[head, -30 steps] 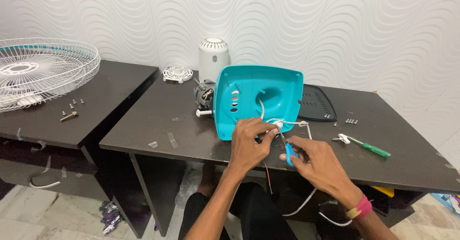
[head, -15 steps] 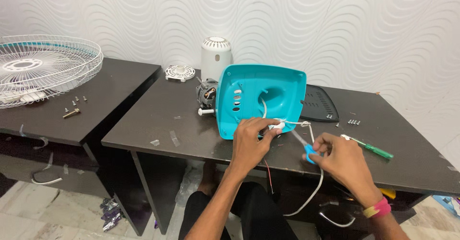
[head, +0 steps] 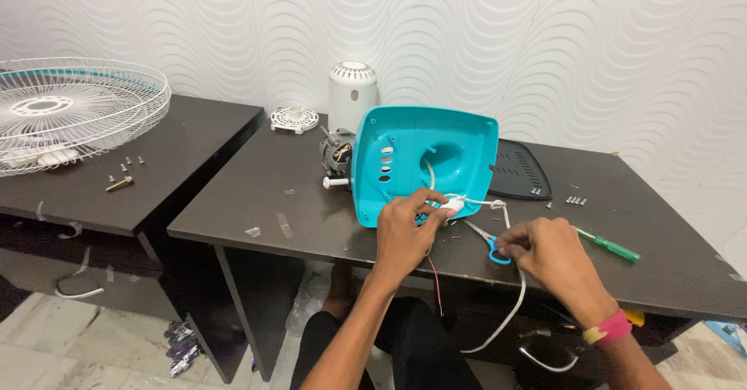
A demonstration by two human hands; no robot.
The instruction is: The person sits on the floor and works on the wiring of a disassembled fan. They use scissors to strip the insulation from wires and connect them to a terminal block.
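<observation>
A teal fan base (head: 424,164) stands tilted on its edge at the middle of the dark counter (head: 257,195), its hollow underside facing near; a white cord (head: 510,226) comes out of it and trails over the near edge. Behind it to the left sit a motor (head: 336,155) and a white cylindrical cover (head: 352,94), with a small white round cap (head: 294,117) further left. A black grille plate (head: 520,170) lies to the right of the base, with loose screws (head: 574,200) and a green-handled screwdriver (head: 611,245) beyond it. On the left counter rest a white wire fan guard (head: 74,110) and more screws (head: 124,173). The left hand (head: 406,234) pinches the cord's white fitting (head: 453,203) at the base's lower edge, fingers pressed together. The right hand (head: 554,258) grips blue-handled scissors (head: 490,244) lying on the counter beside the cord, fingers curled around the handles.
</observation>
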